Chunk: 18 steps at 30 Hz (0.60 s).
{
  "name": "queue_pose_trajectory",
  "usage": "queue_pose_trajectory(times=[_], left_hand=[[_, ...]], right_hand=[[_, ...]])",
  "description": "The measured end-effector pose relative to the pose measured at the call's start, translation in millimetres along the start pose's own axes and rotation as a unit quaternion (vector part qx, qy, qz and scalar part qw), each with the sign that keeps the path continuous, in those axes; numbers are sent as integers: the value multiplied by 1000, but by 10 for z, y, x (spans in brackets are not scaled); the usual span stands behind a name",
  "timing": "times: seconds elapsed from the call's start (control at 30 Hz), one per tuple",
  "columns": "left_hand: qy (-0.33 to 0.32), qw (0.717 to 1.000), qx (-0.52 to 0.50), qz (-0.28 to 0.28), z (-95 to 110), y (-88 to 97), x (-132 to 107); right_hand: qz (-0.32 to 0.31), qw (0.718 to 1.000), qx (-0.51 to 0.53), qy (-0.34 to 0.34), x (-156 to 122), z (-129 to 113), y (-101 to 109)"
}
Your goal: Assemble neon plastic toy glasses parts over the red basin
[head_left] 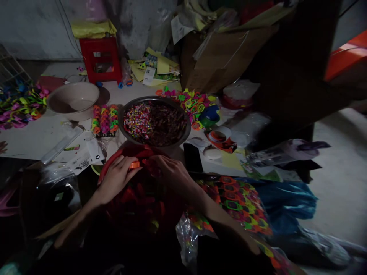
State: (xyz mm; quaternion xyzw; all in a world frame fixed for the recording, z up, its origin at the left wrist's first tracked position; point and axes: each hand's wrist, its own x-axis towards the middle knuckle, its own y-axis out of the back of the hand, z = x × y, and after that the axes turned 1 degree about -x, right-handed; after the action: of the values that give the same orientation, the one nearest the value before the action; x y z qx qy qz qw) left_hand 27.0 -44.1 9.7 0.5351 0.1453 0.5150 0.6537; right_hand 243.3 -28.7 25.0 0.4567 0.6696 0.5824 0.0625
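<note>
Pinched in the left hand point(118, 174), a small orange piece point(134, 164) sits over the red basin point(145, 149), its long axis roughly left-to-right, toward the right hand point(171, 172), just apart, whose grip I cannot tell.

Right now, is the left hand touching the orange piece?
Touching. The head view shows the left hand holding the orange piece between thumb and fingers.
</note>
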Motion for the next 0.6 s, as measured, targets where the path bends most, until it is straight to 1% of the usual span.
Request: queue_pose_trajectory(times=[0.1,0.23,0.33,0.4,0.5,0.6], left_hand=[[-20,1000,15,15,39,51,10],[-32,999,36,17,64,92,24],[-42,998,47,16,71,103,29],[-46,997,55,15,76,105,27],[-49,996,76,2,63,96,13],[-61,993,93,-24,6,61,-10]], right_hand=[[-3,999,-33,27,38,-47,46],[-9,996,-68,54,64,-100,77],[-15,994,-96,60,65,-132,79],[-29,992,-111,55,63,-146,73],[-59,993,-92,44,69,-141,64],[-86,994,-37,60,94,-98,63]])
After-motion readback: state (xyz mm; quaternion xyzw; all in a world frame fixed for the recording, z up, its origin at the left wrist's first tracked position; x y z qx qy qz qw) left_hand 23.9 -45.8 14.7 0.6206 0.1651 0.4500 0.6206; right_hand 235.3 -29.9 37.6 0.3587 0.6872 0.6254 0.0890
